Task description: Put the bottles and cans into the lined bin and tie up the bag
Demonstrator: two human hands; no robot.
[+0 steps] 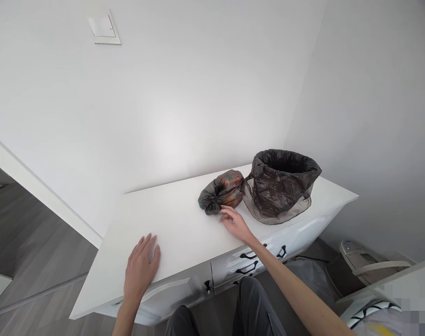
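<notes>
A tied dark plastic bag [222, 191] with something brownish inside lies on the white tabletop [177, 228]. Beside it on the right stands a small bin lined with a dark bin bag [280, 184], its mouth open. My right hand [235, 221] rests on the table just in front of the tied bag, fingers spread and empty, fingertips close to the bag's knot. Near the front edge, my left hand [141, 266] lies flat on the tabletop, fingers stretched out, holding nothing.
The table stands against a white wall with a light switch [104, 29] high up. Drawers with black handles [249, 268] are under the top. A white appliance [362, 263] sits on the floor at the right. Grey floor lies to the left.
</notes>
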